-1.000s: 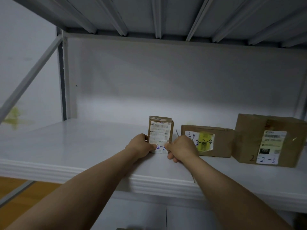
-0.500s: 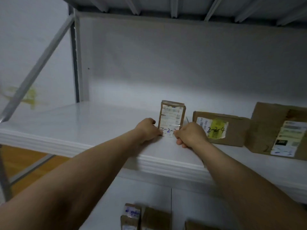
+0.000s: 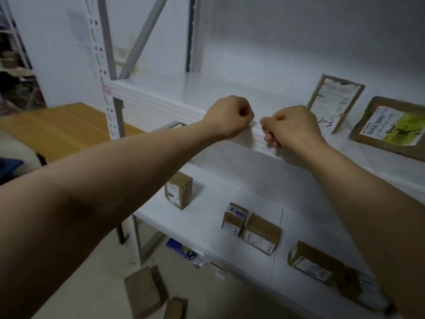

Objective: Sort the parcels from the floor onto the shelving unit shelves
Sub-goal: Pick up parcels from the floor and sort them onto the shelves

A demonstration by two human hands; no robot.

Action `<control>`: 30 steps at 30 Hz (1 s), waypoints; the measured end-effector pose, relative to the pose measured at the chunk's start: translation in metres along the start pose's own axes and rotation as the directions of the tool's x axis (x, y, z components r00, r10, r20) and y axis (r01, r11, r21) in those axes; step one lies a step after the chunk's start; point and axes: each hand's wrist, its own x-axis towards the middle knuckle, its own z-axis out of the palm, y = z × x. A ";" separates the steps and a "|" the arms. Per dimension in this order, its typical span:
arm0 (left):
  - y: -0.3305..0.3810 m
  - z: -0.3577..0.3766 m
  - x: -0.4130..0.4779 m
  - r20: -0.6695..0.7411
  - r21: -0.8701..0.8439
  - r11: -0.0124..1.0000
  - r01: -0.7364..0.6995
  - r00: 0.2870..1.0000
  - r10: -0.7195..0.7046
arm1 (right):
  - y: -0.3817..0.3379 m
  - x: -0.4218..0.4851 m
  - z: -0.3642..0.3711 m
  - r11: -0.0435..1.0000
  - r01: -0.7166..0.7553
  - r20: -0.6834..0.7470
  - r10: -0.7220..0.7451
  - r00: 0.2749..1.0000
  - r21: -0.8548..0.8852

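Note:
A small upright cardboard parcel (image 3: 334, 101) with a white label stands alone on the upper white shelf (image 3: 161, 99), beside a flatter parcel (image 3: 391, 125) with a yellow-green label. My left hand (image 3: 230, 116) and my right hand (image 3: 289, 127) hover at the shelf's front edge, fingers curled and holding nothing, a short way left of the upright parcel. Two brown parcels lie on the floor: a larger one (image 3: 145, 293) and a smaller one (image 3: 176, 308) below it.
The lower shelf (image 3: 207, 229) carries several small cardboard boxes, such as one box (image 3: 178, 189) at its left and a pair (image 3: 250, 226) in the middle. A perforated grey upright (image 3: 101, 56) frames the unit on the left. A wooden surface (image 3: 57, 127) lies further left.
Both hands have let go of the small upright parcel and drawn back to the shelf edge. The view has swung down and left, bringing the lower shelf and floor parcels into sight.

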 end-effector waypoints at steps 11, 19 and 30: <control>-0.191 -0.040 -0.194 0.061 0.191 0.915 0.354 0.927 -0.371 | -0.002 -0.125 0.221 0.976 0.081 0.476 0.026 0.879 -0.203; -0.337 0.055 -0.377 0.256 0.295 0.594 0.749 0.536 -0.804 | 0.131 -0.237 0.403 0.930 -0.121 0.737 0.351 0.578 -0.348; -0.475 0.293 -0.616 0.412 0.426 0.306 0.852 0.118 -0.904 | 0.365 -0.426 0.595 0.828 -0.265 0.773 0.558 0.300 -0.495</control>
